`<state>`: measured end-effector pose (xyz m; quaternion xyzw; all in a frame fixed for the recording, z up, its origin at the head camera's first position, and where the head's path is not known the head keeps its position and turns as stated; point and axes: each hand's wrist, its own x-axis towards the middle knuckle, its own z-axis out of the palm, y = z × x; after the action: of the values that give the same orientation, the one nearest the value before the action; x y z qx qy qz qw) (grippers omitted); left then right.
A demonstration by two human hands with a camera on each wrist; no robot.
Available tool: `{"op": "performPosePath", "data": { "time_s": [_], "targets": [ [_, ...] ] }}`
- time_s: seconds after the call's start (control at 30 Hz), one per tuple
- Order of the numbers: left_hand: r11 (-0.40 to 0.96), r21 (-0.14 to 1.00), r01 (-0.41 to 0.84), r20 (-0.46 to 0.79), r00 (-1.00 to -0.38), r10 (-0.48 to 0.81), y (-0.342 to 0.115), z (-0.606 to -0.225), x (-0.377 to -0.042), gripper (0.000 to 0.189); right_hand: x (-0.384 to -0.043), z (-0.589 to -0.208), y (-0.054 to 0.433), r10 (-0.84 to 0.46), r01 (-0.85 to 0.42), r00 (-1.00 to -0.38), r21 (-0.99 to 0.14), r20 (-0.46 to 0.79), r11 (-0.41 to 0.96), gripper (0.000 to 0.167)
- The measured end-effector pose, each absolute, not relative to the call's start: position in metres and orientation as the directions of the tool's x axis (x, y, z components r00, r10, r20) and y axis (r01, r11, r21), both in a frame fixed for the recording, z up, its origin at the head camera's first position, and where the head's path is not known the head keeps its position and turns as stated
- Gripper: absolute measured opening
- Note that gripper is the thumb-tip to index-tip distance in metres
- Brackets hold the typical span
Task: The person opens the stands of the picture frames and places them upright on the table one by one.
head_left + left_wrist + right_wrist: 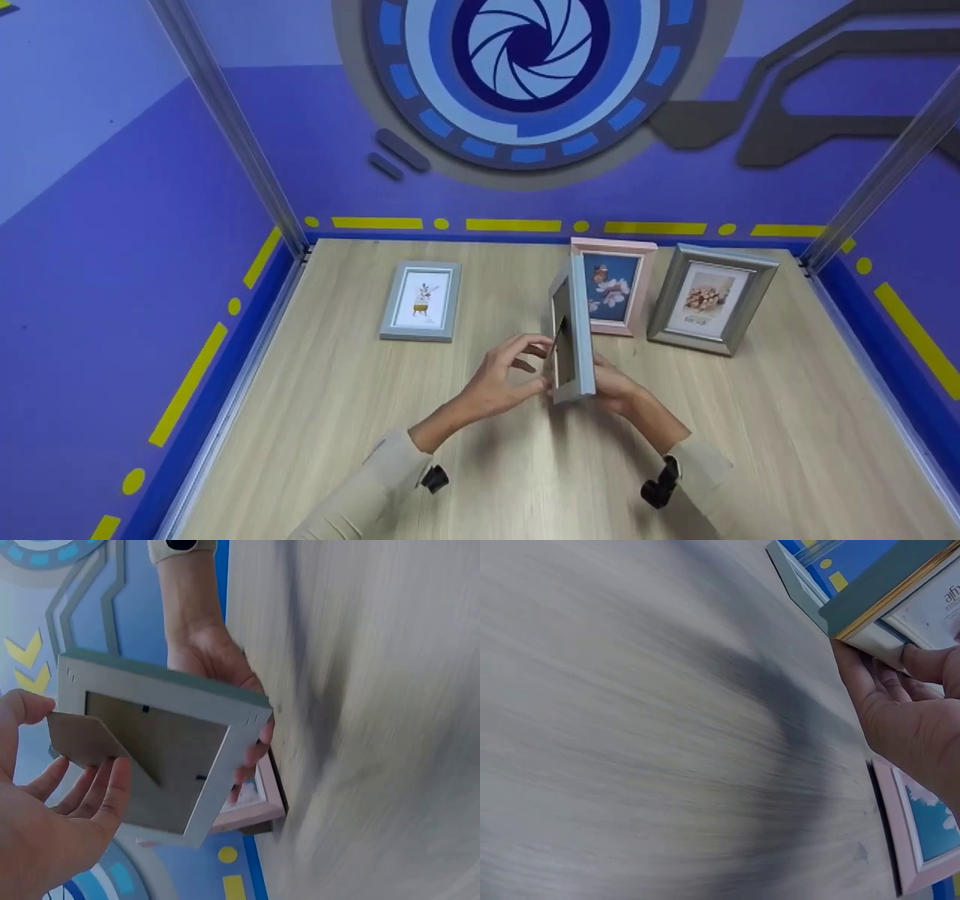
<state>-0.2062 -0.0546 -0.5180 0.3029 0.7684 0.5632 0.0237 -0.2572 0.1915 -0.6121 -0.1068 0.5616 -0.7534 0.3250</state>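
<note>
One blue-grey picture frame (584, 337), raised above the wood-grain surface (322, 420): right hand (619, 386) clamped on its border (thumb over the front), left hand (499, 379) pinching the brown back stand (84, 736) between thumb and fingers. Also listed: pink frame (613, 283) and pewter-toned frame (706, 300), side by side behind; light-blue frame (421, 301), lying apart at left.

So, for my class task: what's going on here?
A person's right hand grips a blue-grey rectangular picture frame above a pale wood-grain table. Their left hand holds the flat brown stand flap on its back, angled outward. On the table are a pink rectangular frame and a metallic grey-brown rectangular frame toward the right, and a light blue rectangular frame toward the left.
</note>
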Motion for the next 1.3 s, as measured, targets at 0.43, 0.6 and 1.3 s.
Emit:
{"op": "performPosePath", "data": {
  "time_s": [0.43, 0.6, 1.3],
  "targets": [
    [0.447, 0.569, 0.69, 0.476, -0.72, 0.505, -0.07, -0.511, -0.207, 0.038, -0.258, -0.615, 0.195, -0.63, 0.329, -0.758, -0.933, -0.17, -0.144, 0.049],
    [0.601, 0.047, 0.798, 0.585, -0.51, 0.631, -0.067, -0.513, -0.206, 0.04, -0.257, -0.615, 0.192, -0.557, 0.316, -0.807, -0.94, -0.194, -0.13, 0.036],
    [0.651, 0.5, 0.571, 0.337, -0.821, 0.461, -0.074, -0.532, -0.216, 0.04, -0.258, -0.611, 0.181, -0.172, 0.154, -0.974, -0.988, -0.148, -0.024, 0.041]
  ]
}}
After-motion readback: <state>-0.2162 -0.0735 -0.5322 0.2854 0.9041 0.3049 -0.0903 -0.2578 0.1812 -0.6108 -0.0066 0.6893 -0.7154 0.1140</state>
